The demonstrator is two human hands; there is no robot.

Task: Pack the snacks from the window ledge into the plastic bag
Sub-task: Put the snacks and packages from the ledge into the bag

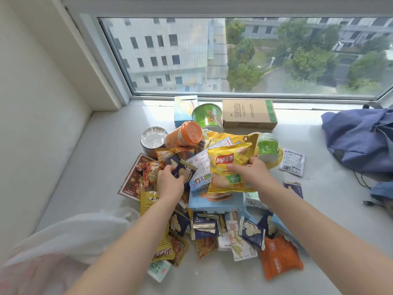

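Observation:
A heap of snacks covers the white window ledge (102, 158) in the middle of the view. My right hand (253, 170) grips a yellow Lay's chip bag (228, 165) by its right edge, held above a light blue biscuit box (214, 202). My left hand (170, 180) is closed on a small dark blue snack packet (186, 169) at the heap's left side. The white plastic bag (70, 237) lies crumpled on the ledge at the lower left, beside my left forearm.
Behind the heap stand an orange cup (185, 135), a green cup (207, 114), a foil-topped can (152, 138), a small green jar (266, 146) and a brown carton (248, 113). A blue backpack (359, 137) lies at the right. The wall closes the left side.

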